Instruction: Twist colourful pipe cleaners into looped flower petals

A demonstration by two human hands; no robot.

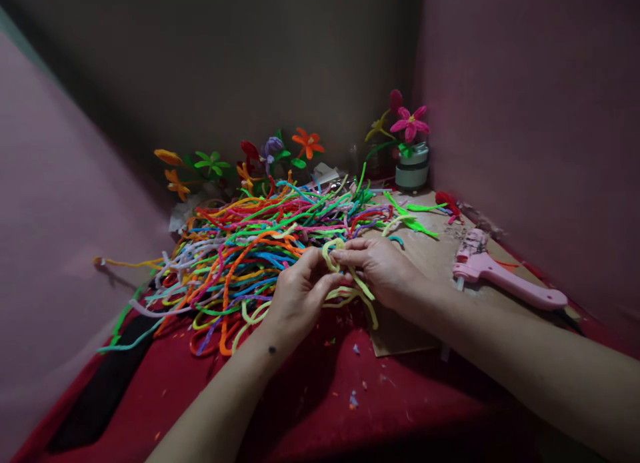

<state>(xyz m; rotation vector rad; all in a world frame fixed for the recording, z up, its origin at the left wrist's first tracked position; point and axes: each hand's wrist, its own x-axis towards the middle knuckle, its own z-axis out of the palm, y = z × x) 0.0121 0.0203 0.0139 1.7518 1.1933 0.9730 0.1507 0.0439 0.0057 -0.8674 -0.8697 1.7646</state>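
Note:
Between my two hands is a pale yellow pipe cleaner [327,251], bent into loops, with a loose tail hanging down to the right. My left hand [300,293] pinches it from the left, thumb and forefinger together. From the right, my right hand [375,266] grips its upper loop in closed fingertips. Both hands are held over the near edge of a big heap of many-coloured pipe cleaners [255,269]. Further pale yellow strands lie just below my fingers, partly hidden by them.
A pink hot glue gun [510,279] lies on a cardboard sheet [405,333] at the right. Behind the heap stand pipe-cleaner flowers, among them an orange one [309,143] and a pink one [410,123] by a pale green jar [412,169]. Fuzz scraps dot the red cloth [300,409].

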